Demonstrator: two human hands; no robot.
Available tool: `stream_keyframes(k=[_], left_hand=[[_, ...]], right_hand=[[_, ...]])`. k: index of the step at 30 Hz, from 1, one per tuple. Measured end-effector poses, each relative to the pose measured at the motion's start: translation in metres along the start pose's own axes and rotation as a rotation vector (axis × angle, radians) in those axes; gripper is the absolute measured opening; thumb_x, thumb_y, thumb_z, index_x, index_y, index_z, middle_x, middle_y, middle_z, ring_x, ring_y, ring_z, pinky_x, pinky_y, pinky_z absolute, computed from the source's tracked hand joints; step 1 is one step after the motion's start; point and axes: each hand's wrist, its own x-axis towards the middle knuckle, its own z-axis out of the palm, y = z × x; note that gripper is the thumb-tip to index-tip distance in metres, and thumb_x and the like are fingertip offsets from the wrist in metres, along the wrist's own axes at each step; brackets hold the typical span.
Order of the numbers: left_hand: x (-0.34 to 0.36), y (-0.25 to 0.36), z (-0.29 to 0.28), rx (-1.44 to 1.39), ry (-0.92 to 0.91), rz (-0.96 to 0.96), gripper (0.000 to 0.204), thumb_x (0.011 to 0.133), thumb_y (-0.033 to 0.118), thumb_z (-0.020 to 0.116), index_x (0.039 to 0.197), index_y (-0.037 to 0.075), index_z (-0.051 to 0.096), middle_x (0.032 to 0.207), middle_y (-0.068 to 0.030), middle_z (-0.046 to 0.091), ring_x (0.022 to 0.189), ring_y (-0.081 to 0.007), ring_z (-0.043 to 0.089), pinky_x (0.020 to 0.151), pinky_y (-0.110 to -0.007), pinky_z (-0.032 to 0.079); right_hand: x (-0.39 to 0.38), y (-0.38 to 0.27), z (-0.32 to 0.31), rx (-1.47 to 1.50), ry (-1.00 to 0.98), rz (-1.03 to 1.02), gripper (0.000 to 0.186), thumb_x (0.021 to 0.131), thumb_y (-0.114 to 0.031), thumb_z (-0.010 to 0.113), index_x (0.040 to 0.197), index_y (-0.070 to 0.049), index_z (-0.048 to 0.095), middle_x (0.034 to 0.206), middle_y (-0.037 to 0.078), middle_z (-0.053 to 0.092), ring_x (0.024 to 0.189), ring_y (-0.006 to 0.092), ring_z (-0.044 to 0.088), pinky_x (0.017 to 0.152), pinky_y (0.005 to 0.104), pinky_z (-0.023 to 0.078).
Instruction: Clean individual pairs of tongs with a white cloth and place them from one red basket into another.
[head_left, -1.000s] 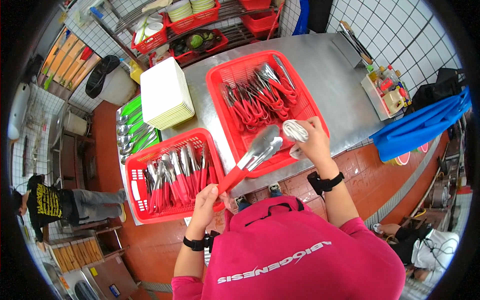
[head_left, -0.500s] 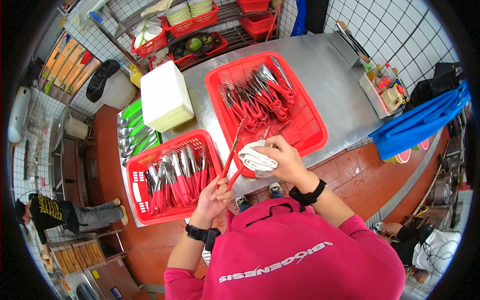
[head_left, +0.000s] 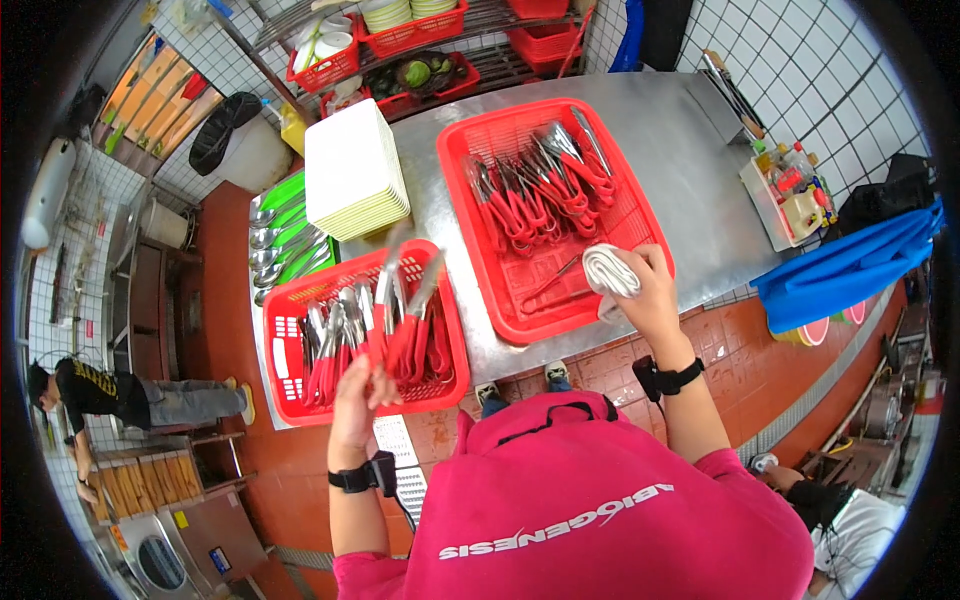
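L hand (head_left: 362,392) grips a pair of red-handled tongs (head_left: 409,325) by the handle end, metal tips pointing up & away, a bit blurred, arms spread; it's above the near side of the small red basket (head_left: 456,330). In that basket a row of other tongs (head_left: 328,368) stands w/ red handles toward the person, metal ends away. R hand (head_left: 655,292) is clenched on a folded white cloth (head_left: 608,272), over the near R part of the large red basket (head_left: 600,225). Inside the lg basket: heap of utensils w/ red handles (head_left: 535,190) at the far end, plus one lone red piece (head_left: 550,288) lying apart, nearer the person. Both baskets are on the steel table (head_left: 660,125), small one L of the lg one. Stack of white trays (head_left: 352,165) sits beyond the sm. basket; spoons (head_left: 266,238) on a green tray (head_left: 292,188) are just L of the stack.
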Motion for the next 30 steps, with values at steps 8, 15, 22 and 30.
stream_keyframes(k=[8, 15, 22, 30], left_hand=[[-0.008, -0.007, -0.138, 0.515, 0.561, 0.224, 0.036, 0.118, 0.035, 0.044, 0.099, 0.007, 0.056, 0.070, 0.0009, 0.047, 0.064, -0.0096, 0.045, 0.066, -0.031, 0.050], [-0.017, -0.041, -0.169, 1.383, 0.701, 0.102, 0.037, 0.115, 0.036, 0.047, 0.107, 0.002, 0.059, 0.083, -0.0261, 0.070, 0.077, -0.0448, 0.070, 0.068, -0.055, 0.053], [-0.020, -0.049, -0.144, 1.394, 0.418, -0.025, 0.038, 0.110, 0.040, 0.056, 0.113, 0.002, 0.064, 0.092, -0.0275, 0.074, 0.089, -0.0504, 0.071, 0.075, -0.058, 0.056], [-0.014, -0.054, -0.161, 1.501, 0.269, -0.093, 0.046, 0.107, 0.042, 0.060, 0.133, 0.005, 0.069, 0.109, -0.0242, 0.077, 0.106, -0.0436, 0.072, 0.090, -0.052, 0.057]], right_hand=[[-0.044, 0.007, 0.025, -0.018, -0.069, 0.065, 0.051, 0.076, -0.008, 0.086, 0.125, -0.017, 0.075, 0.115, 0.010, 0.061, 0.101, 0.0340, 0.068, 0.086, 0.0452, 0.057], [-0.044, 0.008, 0.030, -0.051, -0.035, 0.020, 0.051, 0.076, -0.006, 0.085, 0.125, -0.016, 0.075, 0.116, 0.011, 0.061, 0.104, 0.0351, 0.068, 0.087, 0.0456, 0.057], [-0.044, 0.007, 0.030, -0.073, -0.044, 0.031, 0.050, 0.076, -0.006, 0.085, 0.124, -0.016, 0.075, 0.116, 0.011, 0.061, 0.106, 0.0354, 0.068, 0.087, 0.0456, 0.057], [-0.042, 0.005, 0.031, -0.072, -0.039, 0.040, 0.049, 0.076, -0.007, 0.086, 0.123, -0.016, 0.075, 0.116, 0.010, 0.061, 0.105, 0.0351, 0.068, 0.086, 0.0456, 0.058]])
